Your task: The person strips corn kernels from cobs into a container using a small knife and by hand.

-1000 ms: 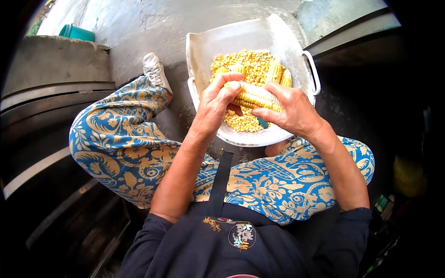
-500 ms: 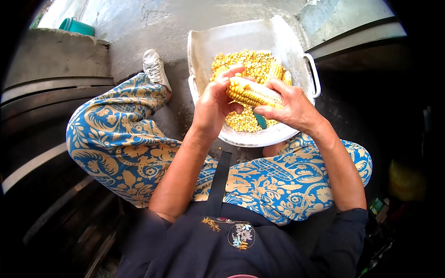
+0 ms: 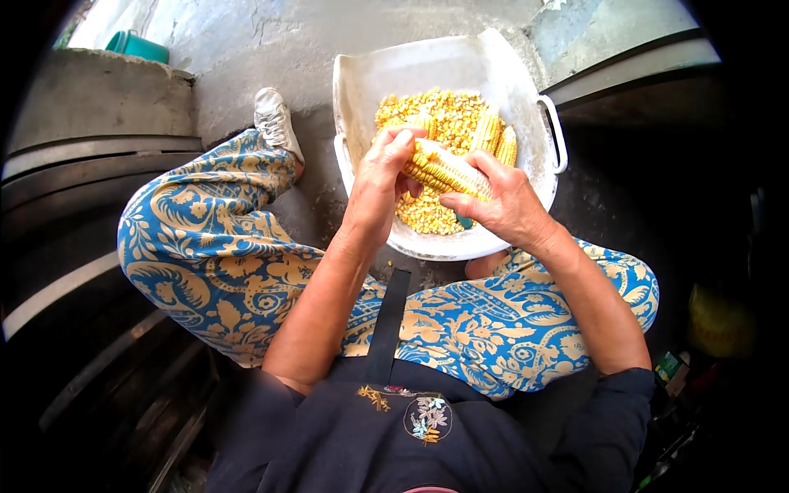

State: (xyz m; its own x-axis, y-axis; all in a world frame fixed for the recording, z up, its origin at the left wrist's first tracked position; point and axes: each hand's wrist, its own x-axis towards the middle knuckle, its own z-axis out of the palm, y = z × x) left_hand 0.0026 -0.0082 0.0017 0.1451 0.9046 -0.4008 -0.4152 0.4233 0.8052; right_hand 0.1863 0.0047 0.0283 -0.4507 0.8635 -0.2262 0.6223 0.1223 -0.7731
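Both hands grip one ear of corn (image 3: 448,170), partly stripped to the pale cob along its upper side. My left hand (image 3: 382,177) is closed round its left end, thumb on top. Around the right end my right hand (image 3: 505,201) is wrapped, its thumb pressed along the near row of kernels. Below them stands a white tub (image 3: 362,90) with loose yellow kernels (image 3: 431,215) in it. Several more ears of corn (image 3: 486,131) lie on the kernels at the right. A small teal piece (image 3: 464,221) shows partly beneath my right hand.
The tub's white side handle (image 3: 555,135) sticks out at the right. My legs in patterned trousers (image 3: 222,246) are on both sides, with a white shoe (image 3: 275,119) left of the tub. A green bucket (image 3: 138,47) stands at the far left.
The left fingers have closed in on the ear, with the thumb now resting on it. My right hand has shifted slightly left, and the ear is tilted more steeply.
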